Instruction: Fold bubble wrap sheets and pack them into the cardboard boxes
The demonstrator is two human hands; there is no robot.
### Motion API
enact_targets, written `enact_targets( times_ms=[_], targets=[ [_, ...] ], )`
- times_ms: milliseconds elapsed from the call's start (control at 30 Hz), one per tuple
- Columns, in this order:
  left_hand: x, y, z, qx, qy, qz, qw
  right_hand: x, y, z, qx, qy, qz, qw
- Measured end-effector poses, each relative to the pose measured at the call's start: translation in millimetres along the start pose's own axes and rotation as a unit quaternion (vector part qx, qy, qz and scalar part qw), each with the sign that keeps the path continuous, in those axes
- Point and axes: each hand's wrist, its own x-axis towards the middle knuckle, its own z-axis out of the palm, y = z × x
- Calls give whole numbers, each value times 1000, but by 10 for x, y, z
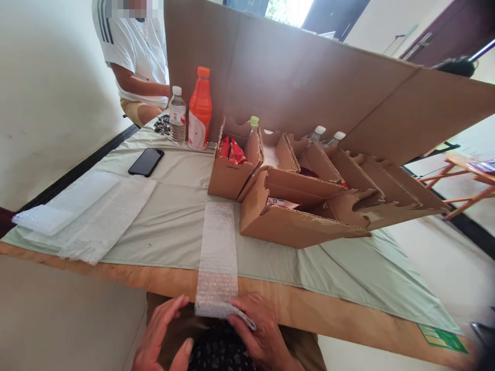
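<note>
A long strip of bubble wrap (217, 247) lies across the table and hangs over its near edge, where the end is folded or rolled. My right hand (259, 324) grips that near end between thumb and fingers. To the left of the strip, my left hand (162, 335) is held apart from it, thumb and fingers spread with nothing between them. Whether anything is wrapped inside the rolled end cannot be seen.
More bubble wrap sheets (104, 221) lie at the left, near a black phone (146, 162). A water bottle (177, 116), an orange bottle (200, 111) and several cardboard boxes (301, 224) stand before a cardboard partition (278, 82). A person (135, 62) sits at the far left.
</note>
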Motion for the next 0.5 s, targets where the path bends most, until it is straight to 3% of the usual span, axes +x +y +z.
enact_targets(
  times_ms=[167,300,433,500],
  targets=[
    [208,49,205,100,-52,67,991,95,61,79,10,-15,103,994],
    [355,73,230,183,-63,125,973,140,146,103,-17,13,148,989],
    [420,129,240,237,-48,148,959,85,163,-21,-93,96,74,988],
    [434,165,263,250,-46,157,954,42,132,-120,-123,95,15,988]
  ],
)
